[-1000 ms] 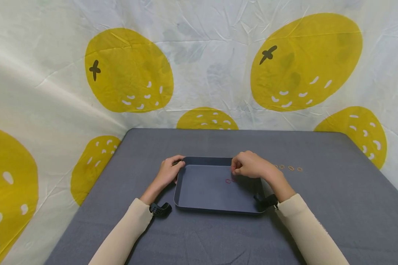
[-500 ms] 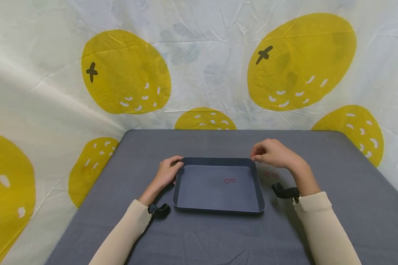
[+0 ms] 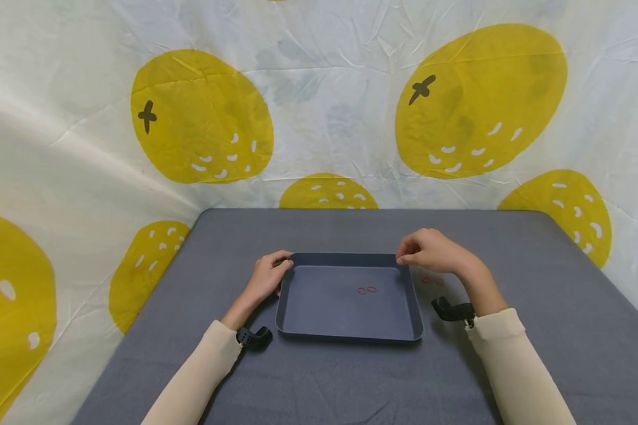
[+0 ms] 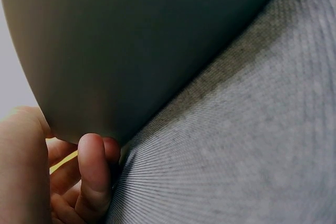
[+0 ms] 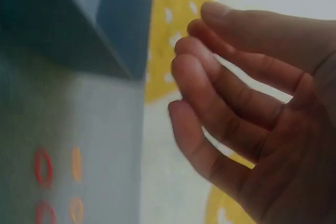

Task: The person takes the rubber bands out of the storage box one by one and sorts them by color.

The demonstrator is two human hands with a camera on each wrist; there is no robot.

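A dark grey rectangular tray [image 3: 329,337] lies on the table. My left hand [image 3: 267,275] grips its far left corner; in the left wrist view the fingers [image 4: 94,161] curl against the tray wall [image 4: 131,51]. Two thin red rings, like rubber bands [image 3: 371,289], lie side by side inside the tray. My right hand [image 3: 430,251] hovers at the far right corner, fingers loosely bent, nothing visible between them in the right wrist view. Below it on the table, right of the tray, are two red rings [image 5: 44,168] and orange rings [image 5: 76,164], partly hidden by the hand in the head view.
The grey cloth-covered table [image 3: 324,383] reaches back to a white curtain [image 3: 335,88] with large yellow fruit prints. Dark wrist cameras [image 3: 254,338] are strapped at both cream sleeves [image 3: 191,372].
My right hand has gone from inside the tray rightward to beyond its far right corner, then slightly back left. Two red rings now show fully in the tray. The left hand keeps its grip.
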